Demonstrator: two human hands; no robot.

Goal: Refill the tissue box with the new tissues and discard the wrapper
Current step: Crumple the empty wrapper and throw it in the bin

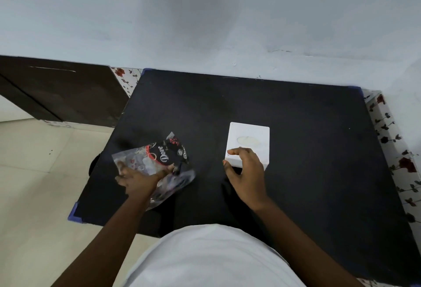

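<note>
Wrapper in one hand, box at the other
The left hand point(139, 178) grips the crumpled wrapper point(157, 161) (mostly clear plastic) above the black surface point(296, 150); the right hand point(245, 170), fingers spread, touches the white tissue box point(249, 137).

White top point(211, 257), plain, no sleeves in view, bare forearms, no jewelry

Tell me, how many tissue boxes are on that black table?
1. The white tissue box stands right of the table's middle, the right hand at its near edge. The left hand holds only a crumpled plastic wrapper. Nothing seems hidden.
</note>
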